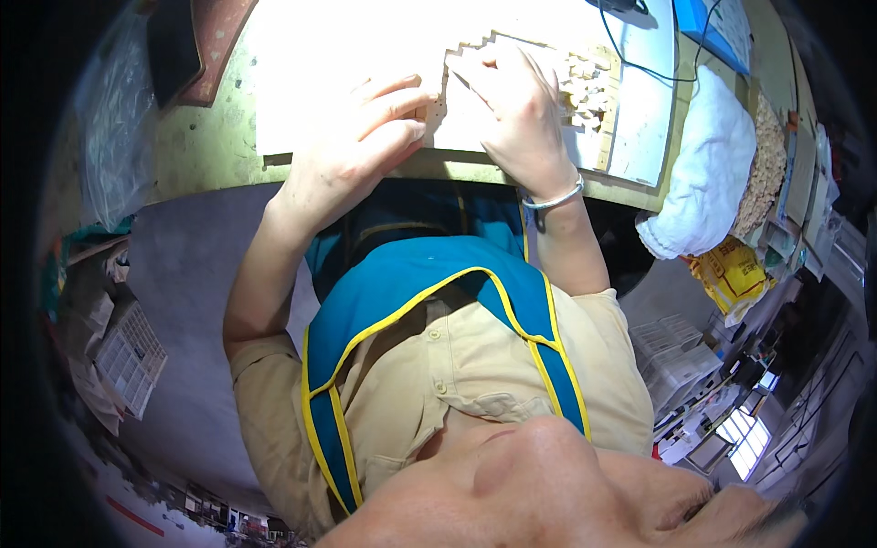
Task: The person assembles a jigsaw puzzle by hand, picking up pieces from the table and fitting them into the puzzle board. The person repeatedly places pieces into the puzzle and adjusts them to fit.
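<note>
Pale wooden panel point(475, 96) with stepped, notched edges lies flat on white sheet point(311, 82) at near table edge. Many small light wooden blocks point(589, 87) packed on its right part. Left hand point(365, 137) and right hand point(516, 105) rest on it.

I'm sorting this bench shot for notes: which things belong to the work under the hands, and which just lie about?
In hand:
- left hand and right hand, both pressed on the pale wooden piece with stepped edges
- small wooden blocks beside it
- white board underneath

Lying about:
- white cloth bundle
- yellow bag
- black cable
- white grid tray
</note>
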